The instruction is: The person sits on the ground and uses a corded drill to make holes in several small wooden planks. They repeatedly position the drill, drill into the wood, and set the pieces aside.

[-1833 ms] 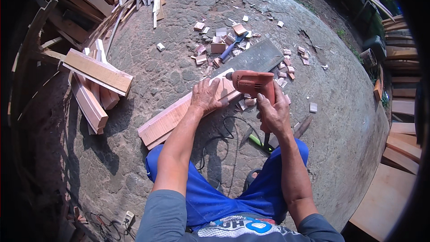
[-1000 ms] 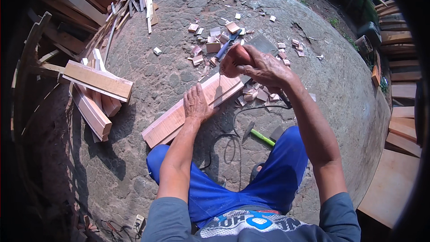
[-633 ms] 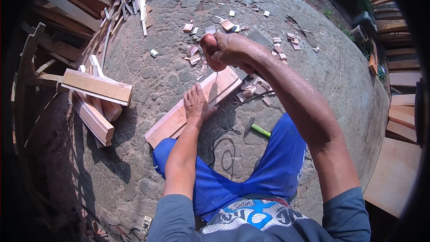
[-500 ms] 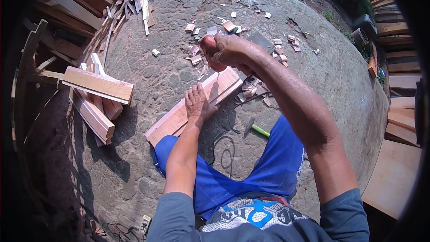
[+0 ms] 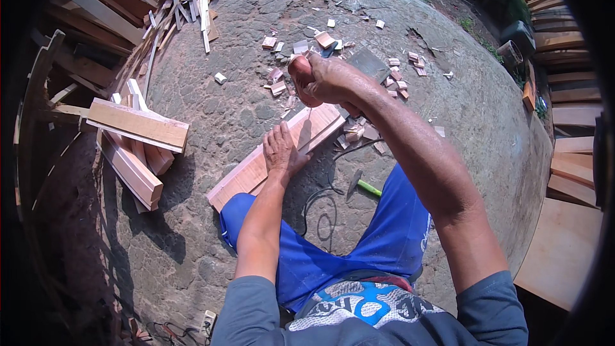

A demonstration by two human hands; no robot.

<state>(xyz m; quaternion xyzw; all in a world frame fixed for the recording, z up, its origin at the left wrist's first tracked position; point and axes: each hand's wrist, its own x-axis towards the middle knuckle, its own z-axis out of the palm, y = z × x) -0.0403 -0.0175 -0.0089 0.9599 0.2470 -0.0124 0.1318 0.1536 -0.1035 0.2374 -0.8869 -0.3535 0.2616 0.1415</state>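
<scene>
A reddish-orange power drill point(image 5: 301, 77) is gripped in my right hand point(image 5: 330, 77), above the far end of a pinkish wooden board point(image 5: 253, 173). Its thin bit points down at the board; I cannot tell how deep the tip sits. My left hand point(image 5: 282, 148) lies on the board's upper face with fingers stretched out, pressing on it. The board slants from my left knee up to the right on the rough ground. The drill's shadow falls across the wood beside my left fingers. My right fingers are partly hidden behind the drill and hand.
A green-handled hammer point(image 5: 369, 188) and a black cord point(image 5: 309, 204) lie between my legs. Wood offcuts point(image 5: 277, 88) are scattered beyond the board, near a flat grey sheet point(image 5: 369, 64). Stacked boards point(image 5: 138, 125) stand at left; more planks point(image 5: 573, 115) line the right.
The view has shifted slightly. My right hand and the drill are marginally lower against the board; my left hand keeps its place on the wood.
</scene>
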